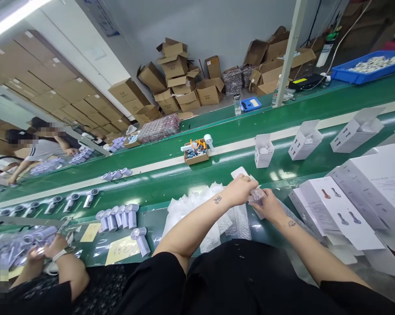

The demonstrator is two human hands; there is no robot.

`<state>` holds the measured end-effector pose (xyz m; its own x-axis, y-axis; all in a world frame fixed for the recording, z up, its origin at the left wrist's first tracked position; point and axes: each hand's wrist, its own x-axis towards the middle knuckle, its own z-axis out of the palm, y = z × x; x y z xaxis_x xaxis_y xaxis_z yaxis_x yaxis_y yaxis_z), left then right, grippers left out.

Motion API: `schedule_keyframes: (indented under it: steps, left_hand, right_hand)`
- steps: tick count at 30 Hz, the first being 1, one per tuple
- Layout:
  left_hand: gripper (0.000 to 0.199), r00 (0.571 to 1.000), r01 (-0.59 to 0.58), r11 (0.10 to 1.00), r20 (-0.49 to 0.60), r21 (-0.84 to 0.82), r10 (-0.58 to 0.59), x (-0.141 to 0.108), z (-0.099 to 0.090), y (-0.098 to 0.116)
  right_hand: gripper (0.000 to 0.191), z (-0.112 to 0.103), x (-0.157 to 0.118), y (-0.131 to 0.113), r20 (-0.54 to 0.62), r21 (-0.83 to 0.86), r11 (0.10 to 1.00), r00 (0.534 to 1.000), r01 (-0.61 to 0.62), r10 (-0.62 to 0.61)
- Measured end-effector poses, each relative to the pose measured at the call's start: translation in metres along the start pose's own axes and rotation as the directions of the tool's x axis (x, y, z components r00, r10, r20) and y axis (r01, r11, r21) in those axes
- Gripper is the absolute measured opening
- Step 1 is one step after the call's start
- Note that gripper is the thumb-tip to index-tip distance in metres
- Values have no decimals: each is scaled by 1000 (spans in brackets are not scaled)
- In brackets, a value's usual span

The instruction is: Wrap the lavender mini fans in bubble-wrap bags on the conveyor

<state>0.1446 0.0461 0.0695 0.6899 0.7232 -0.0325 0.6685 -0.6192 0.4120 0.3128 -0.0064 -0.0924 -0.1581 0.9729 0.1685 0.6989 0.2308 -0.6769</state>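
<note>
In front of my body both hands are closed round a small white box (239,172) with its flap up. A crinkled, see-through wrapped bundle (257,195) shows between my fingers at the box; what is inside it I cannot make out. My left hand (241,190) grips from the upper left, its fingers partly hiding the box. From the lower right my right hand (270,205) holds the bundle's end and the box's side. Just left of my hands lies a heap of bubble wrap bags (200,210).
Open white boxes (264,151) with wrapped contents stand on the green conveyor (158,183). Flat printed cartons (340,210) are stacked at right. Lilac handheld fans (120,217) stand at left, near a co-worker's hands (54,247). A small cardboard tray (196,158) sits beyond.
</note>
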Motion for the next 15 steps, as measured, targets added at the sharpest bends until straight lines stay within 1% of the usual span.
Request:
schedule_keyframes:
  steps: [1,2,3,4,5,6,7,8,9,10,11,12,13,14,15]
  left_hand:
    - [21,996,-64,996,65,-58,68,2,-3,-4]
    - [21,989,-92,987,104,-128,106,5,-8,-8]
    - [20,988,-82,977,116,-195,106,7,-14,-14]
    - [20,992,-36,968,109,-250,65,8,-18,-19]
    - [19,995,37,954,96,-297,-8,8,-21,-23]
    - [20,991,121,931,92,-344,-95,8,-21,-26]
    - [20,980,198,898,97,-392,-174,6,-17,-27]
    - [21,967,255,861,106,-440,-232,4,-11,-28]
    - [21,956,292,822,115,-490,-271,1,-4,-27]
    - [21,948,310,781,116,-542,-296,-3,4,-27]
    - [20,945,313,742,116,-593,-306,-6,11,-26]
    - [20,943,309,708,111,-634,-313,-9,17,-26]
    - [20,937,317,678,107,-664,-334,-13,19,-26]
    - [19,921,343,655,104,-673,-376,-15,20,-26]
    - [18,896,382,653,90,-654,-434,-18,19,-25]
  right_hand:
    - [55,-2,-1,-1,-2,9,1000,1000,3,-3]
    - [58,-5,-1,0,-4,15,1000,1000,8,-8]
    - [65,-8,-2,1,2,32,999,1000,10,-10]
    - [77,-12,-2,3,22,65,998,1000,2,-3]
    - [92,-16,-2,6,70,113,993,998,-17,9]
    - [105,-20,-2,9,154,172,984,988,-45,19]
    - [116,-22,-2,12,263,239,968,965,-78,13]
    - [122,-24,-1,15,378,309,945,926,-112,-14]
    - [123,-24,-1,18,481,376,916,875,-142,-62]
    - [120,-23,-1,19,548,433,887,828,-160,-118]
    - [114,-21,-1,20,575,478,862,801,-166,-165]
    - [108,-18,-1,21,569,505,848,801,-161,-187]
    - [103,-14,-1,20,546,513,845,817,-149,-187]
    - [100,-9,-1,18,515,504,853,840,-135,-172]
    - [99,-3,-1,16,471,478,871,870,-116,-143]
